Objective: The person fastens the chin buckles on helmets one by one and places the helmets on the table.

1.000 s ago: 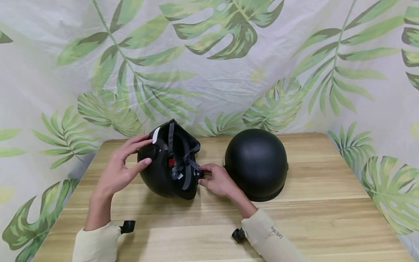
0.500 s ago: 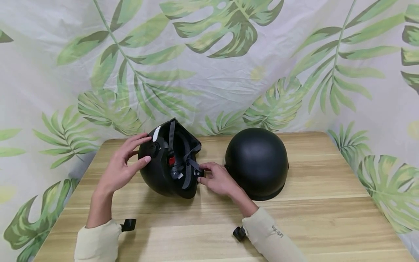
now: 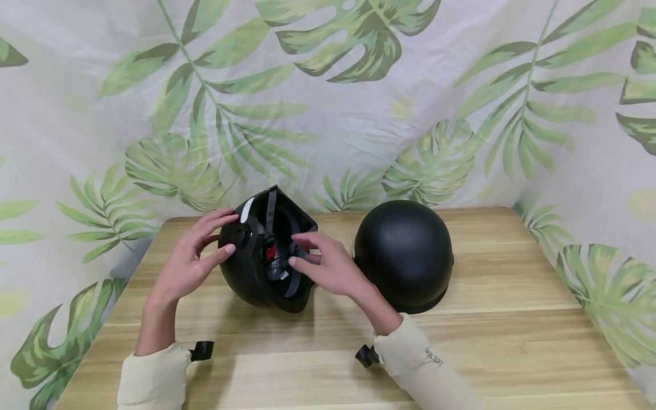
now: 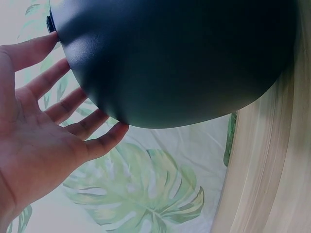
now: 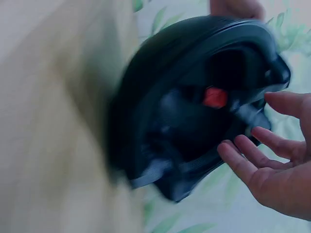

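A black helmet [image 3: 241, 282] is tipped on its side on the wooden table, its opening facing right. Inside it are grey straps [image 3: 270, 213] and a red buckle piece [image 5: 214, 97]. My left hand [image 3: 187, 265] rests its spread fingertips and thumb on the outer shell, near a round black knob [image 3: 240, 234] and a white sticker [image 3: 247, 209]. In the left wrist view its fingers are nearly straight along the shell [image 4: 170, 73]. My right hand [image 3: 333, 265] reaches over the opening, thumb and fingers apart close to the straps; motion blurs the right wrist view.
A second black helmet [image 3: 404, 256] stands dome up just right of my right hand. A leaf-print cloth [image 3: 348, 131] hangs behind the wooden table [image 3: 492, 341]. Black wrist mounts [image 3: 202, 351] stick out from both sleeves.
My right hand has let go of the strap end at the helmet's right rim and moved up and left over the opening. My left hand and the tipped helmet stay nearly in place.
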Available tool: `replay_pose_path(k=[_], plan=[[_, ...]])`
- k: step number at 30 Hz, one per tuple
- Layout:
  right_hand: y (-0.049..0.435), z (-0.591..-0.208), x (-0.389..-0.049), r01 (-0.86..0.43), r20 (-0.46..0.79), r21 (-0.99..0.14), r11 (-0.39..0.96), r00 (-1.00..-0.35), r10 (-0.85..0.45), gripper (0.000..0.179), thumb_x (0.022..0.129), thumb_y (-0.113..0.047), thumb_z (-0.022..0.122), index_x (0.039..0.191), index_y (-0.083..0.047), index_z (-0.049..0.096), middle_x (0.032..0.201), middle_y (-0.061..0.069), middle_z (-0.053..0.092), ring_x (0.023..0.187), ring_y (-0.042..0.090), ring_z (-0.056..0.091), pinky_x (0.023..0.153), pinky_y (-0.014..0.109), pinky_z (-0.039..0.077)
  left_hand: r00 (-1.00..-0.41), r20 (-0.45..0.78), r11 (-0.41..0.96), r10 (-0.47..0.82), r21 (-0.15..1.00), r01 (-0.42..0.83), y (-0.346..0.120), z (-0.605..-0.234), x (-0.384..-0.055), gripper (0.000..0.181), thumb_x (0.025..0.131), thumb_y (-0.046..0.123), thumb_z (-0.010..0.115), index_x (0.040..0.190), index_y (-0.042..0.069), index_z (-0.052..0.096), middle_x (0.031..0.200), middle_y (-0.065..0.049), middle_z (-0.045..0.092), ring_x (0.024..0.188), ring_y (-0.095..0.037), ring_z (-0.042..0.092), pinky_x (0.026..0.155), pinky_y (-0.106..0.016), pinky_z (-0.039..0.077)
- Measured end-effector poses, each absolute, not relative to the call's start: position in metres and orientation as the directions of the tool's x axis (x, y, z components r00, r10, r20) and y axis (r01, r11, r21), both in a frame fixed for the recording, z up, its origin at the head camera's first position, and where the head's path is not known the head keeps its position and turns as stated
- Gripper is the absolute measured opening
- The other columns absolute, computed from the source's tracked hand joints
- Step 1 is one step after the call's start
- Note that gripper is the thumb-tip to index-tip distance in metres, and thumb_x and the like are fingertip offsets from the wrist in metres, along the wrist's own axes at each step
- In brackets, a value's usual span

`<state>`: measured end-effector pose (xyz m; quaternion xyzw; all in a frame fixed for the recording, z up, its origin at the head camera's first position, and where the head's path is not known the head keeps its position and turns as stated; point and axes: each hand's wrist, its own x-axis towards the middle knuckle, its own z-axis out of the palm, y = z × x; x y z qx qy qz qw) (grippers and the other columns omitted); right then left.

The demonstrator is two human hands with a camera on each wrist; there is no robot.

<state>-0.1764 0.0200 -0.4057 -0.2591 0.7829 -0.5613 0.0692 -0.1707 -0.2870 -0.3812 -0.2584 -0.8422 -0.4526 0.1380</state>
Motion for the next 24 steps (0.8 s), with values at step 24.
replay_pose_path(k=[24], plan=[[-0.025, -0.343, -0.183, -0.427, 0.267, -0.869, 0.250, -0.829, -0.491, 0.053, 0.103, -0.023, 0.072, 0.152, -0.008, 0.056, 0.148, 0.006, 0.057, 0.133, 0.023, 0.062, 0.103, 0.024, 0.054, -0.837, 0.450, 0.443, 0.312, 0.710, 0.547, -0.289, -0.377, -0.179, 0.056, 0.096, -0.006, 0.071, 0.149, 0.010, 0.062, 0.159, -0.014, 0.049, 0.146, -0.008, 0.043, 0.107, -0.016, 0.042]])
